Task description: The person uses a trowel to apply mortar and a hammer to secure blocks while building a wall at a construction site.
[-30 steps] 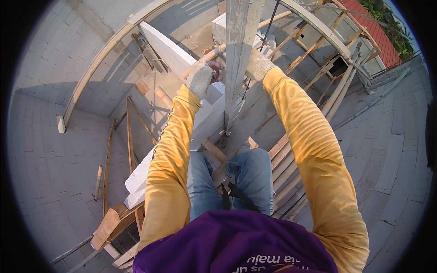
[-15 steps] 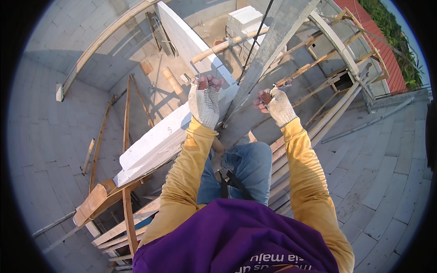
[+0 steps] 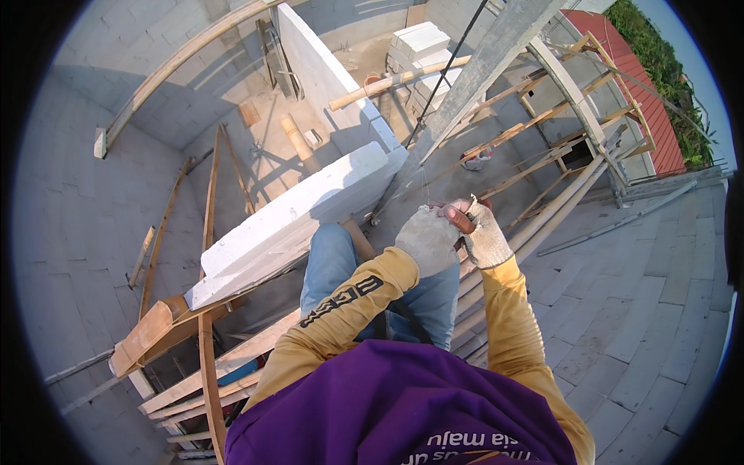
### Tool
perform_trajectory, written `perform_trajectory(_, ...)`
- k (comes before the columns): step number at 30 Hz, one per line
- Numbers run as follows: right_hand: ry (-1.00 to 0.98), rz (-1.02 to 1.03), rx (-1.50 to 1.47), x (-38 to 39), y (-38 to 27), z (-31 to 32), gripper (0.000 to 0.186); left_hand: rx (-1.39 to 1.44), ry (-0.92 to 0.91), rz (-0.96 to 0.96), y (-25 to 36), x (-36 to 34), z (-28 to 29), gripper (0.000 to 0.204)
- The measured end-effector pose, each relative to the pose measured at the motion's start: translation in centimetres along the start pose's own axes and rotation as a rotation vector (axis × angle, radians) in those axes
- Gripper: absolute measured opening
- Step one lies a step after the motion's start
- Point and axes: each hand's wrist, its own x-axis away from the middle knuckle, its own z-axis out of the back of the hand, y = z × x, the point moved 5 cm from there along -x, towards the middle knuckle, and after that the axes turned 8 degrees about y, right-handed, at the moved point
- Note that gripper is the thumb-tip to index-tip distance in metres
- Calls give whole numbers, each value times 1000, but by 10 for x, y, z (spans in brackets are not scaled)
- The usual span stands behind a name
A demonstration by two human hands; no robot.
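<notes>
My left hand [image 3: 426, 240] and my right hand [image 3: 485, 237], both in pale knitted gloves with bare fingertips, meet above my lap. Their fingers are closed and pinched together. A thin pale strand [image 3: 425, 177], like string or wire, rises from beside the fingertips towards the grey post [image 3: 473, 74]; what lies between the fingers is too small to make out. Left of my hands, white blocks [image 3: 310, 203] form the top of a wall. My knees [image 3: 329, 260] are below, close to that wall.
Bamboo poles and timber [image 3: 535, 236] run along my right side. A wooden scaffold frame [image 3: 208, 372] stands at the lower left. A block wall [image 3: 635, 294] is at the right. Far below, a floor [image 3: 267, 147] holds stacked white blocks [image 3: 422, 39] and a bamboo piece [image 3: 298, 139].
My hands were apart and raised, the left one over the white blocks. Both have come nearer and now touch, the left having moved right and down. My left knee has swung left.
</notes>
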Motion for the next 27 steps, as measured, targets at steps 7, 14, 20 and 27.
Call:
perform_trajectory(7,339,-97,-644,-6,26,72,21,91,30,-64,18,-18,-40,17)
perform_trajectory(14,444,-12,-412,-27,0,151,21,58,-51,64,18,-43,-47,25)
perform_trajectory(20,391,669,1025,-21,-71,155,40,17,-102,81,5,-67,-53,32)
perform_trajectory(27,25,498,1528,-15,-49,143,39,48,-166,95,0,-95,-72,32)
